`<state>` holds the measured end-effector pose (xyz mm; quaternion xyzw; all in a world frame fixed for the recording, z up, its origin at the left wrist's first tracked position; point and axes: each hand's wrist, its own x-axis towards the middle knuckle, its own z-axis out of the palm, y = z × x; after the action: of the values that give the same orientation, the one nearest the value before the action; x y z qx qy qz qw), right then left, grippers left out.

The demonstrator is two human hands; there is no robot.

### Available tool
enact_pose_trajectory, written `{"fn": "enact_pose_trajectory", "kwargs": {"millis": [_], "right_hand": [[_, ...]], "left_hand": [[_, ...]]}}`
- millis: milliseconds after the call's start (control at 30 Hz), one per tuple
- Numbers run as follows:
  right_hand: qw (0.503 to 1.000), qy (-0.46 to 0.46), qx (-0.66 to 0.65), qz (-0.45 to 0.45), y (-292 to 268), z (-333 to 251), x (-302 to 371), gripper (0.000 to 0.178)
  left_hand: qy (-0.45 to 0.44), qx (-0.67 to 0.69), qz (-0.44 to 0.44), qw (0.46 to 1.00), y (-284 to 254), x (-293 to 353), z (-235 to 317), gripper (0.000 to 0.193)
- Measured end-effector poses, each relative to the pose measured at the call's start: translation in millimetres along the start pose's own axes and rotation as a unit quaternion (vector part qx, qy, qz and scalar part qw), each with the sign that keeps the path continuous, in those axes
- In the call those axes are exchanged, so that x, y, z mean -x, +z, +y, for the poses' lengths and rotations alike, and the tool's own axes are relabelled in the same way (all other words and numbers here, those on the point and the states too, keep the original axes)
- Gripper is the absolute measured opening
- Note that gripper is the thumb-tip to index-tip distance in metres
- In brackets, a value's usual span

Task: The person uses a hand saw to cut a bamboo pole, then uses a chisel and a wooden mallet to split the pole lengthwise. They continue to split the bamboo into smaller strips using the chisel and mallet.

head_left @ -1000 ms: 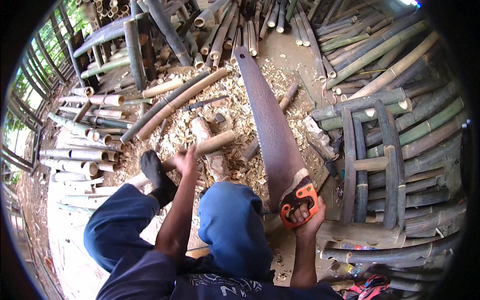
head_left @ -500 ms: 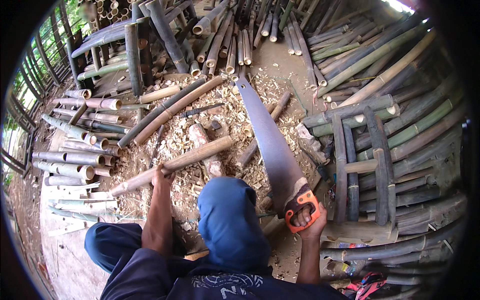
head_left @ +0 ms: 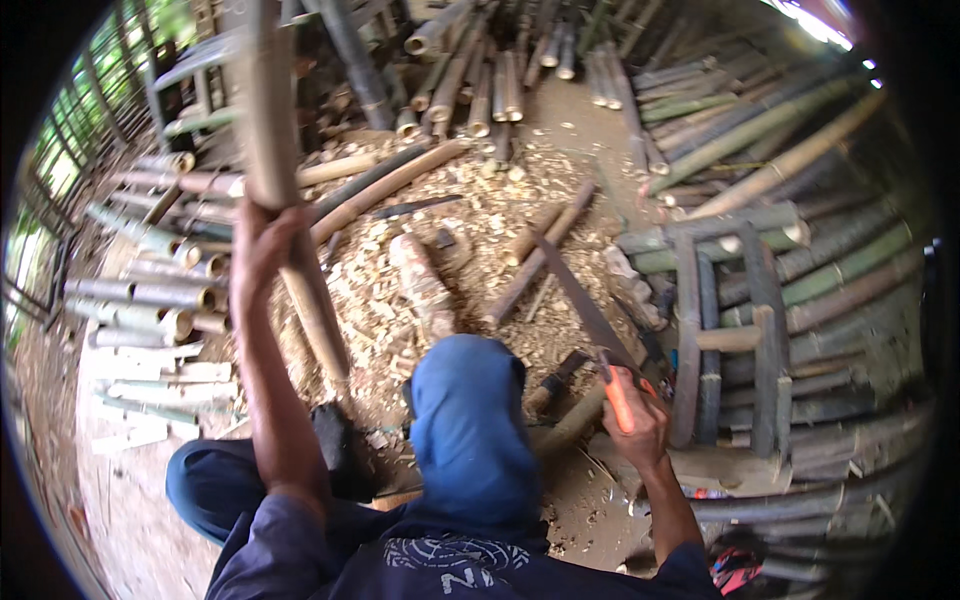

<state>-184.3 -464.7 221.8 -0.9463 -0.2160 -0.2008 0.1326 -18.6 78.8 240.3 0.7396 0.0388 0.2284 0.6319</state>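
My left hand (head_left: 262,245) is wrapped around a bamboo pole (head_left: 270,130), which stands steeply on the left. The pole's upper part is blurred and reaches the top edge of the view; its lower end hangs over the wood shavings. In my right hand (head_left: 645,420) is a handsaw with an orange handle (head_left: 620,398). The saw's blade (head_left: 588,308) slants to the upper left, turned nearly edge-on. Between the hands a pale, rough block (head_left: 422,285) lies on the shavings, and a dark long-bladed knife (head_left: 415,206) rests beyond it.
Wood shavings (head_left: 375,300) cover the ground ahead. Cut bamboo pieces (head_left: 140,290) are stacked at the left. Longer poles (head_left: 770,150) are piled at the right behind a bamboo frame (head_left: 728,340). A short pole (head_left: 540,255) lies near the saw's tip.
My left hand has raised the bamboo pole from lying across the block to a steep tilt on the left. The saw has been lowered and turned, its blade now nearly edge-on.
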Motion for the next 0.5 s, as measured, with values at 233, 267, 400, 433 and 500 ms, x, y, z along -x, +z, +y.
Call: {"fn": "enact_pose_trajectory", "kwargs": {"millis": [233,267,400,433,500], "right_hand": [[0.954,0.242,-0.150,0.099,31.4,-8.0,29.6,0.041],[0.948,0.259,-0.159,0.096,33.6,-9.6,35.5,0.041],[0.924,0.322,-0.182,0.096,24.4,-27.0,43.8,0.041],[0.918,0.335,-0.189,0.099,25.4,-28.8,44.7,0.041],[0.902,0.356,-0.229,0.084,26.6,-27.1,50.1,0.046]], "left_hand": [[-0.023,-0.397,-0.160,0.904,39.5,33.1,-154.1,0.042],[-0.035,-0.418,-0.185,0.889,38.8,46.1,-184.7,0.042],[-0.146,-0.447,-0.284,0.835,38.5,85.0,-255.6,0.045],[-0.110,-0.473,-0.274,0.830,39.5,92.1,-264.8,0.044],[-0.107,-0.454,-0.285,0.837,42.9,94.7,-274.9,0.059]]}}
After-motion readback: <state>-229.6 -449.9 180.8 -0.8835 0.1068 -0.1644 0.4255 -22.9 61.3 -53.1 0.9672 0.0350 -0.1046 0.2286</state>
